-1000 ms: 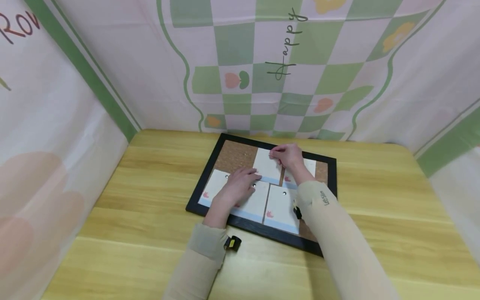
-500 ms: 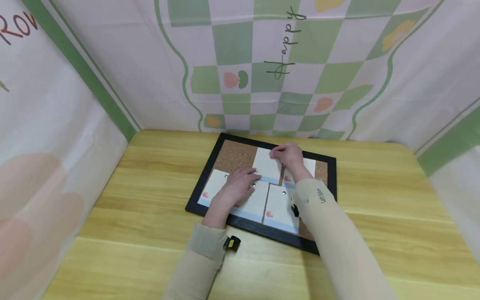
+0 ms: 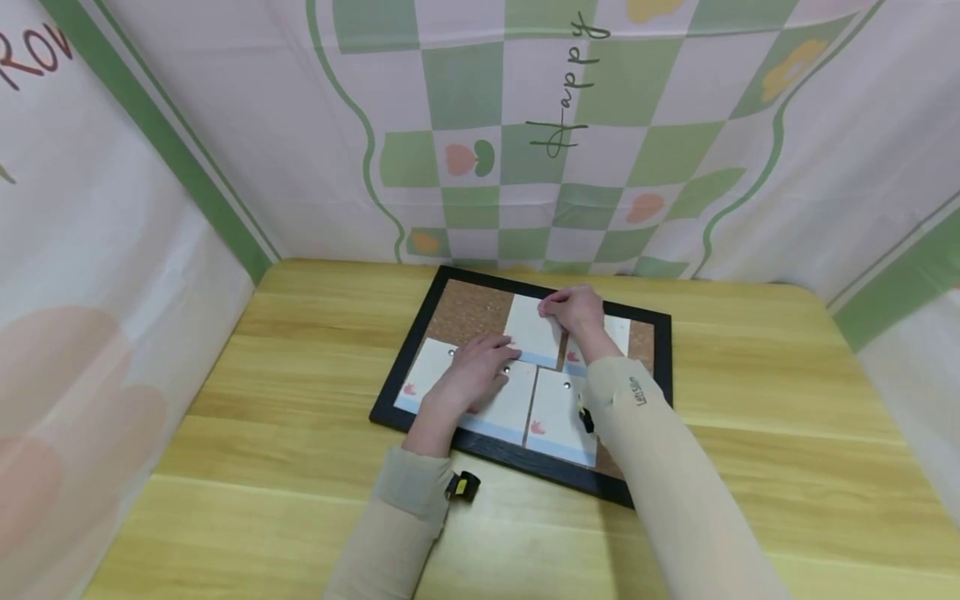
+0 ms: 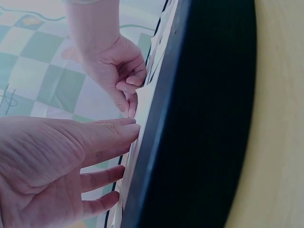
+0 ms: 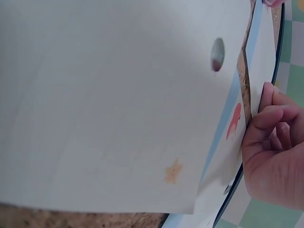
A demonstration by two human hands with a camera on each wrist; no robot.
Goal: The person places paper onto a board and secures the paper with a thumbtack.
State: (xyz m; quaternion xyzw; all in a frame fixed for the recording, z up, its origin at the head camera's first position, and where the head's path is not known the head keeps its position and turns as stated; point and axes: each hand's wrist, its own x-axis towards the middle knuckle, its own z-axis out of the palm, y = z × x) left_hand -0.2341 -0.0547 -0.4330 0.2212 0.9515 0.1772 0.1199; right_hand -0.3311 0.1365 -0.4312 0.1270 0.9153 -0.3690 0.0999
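Observation:
A cork board in a black frame lies on the table with several white cards on it. My right hand is at the top of the back middle card, thumb and forefinger pinched together against it. Whatever sits between those fingertips is hidden. Low on the same card, the fingertips of my left hand rest with the fingers extended; the left wrist view shows this hand from the palm side. Silver thumbtacks hold other cards, one tack showing large on the front right card.
The back right card is partly covered by my right wrist. Bare cork shows at the board's back left. Behind the wooden table hangs a green and white checked cloth, with another cloth along the left.
Both hands keep their places on the back middle card. My right forearm has shifted very slightly left.

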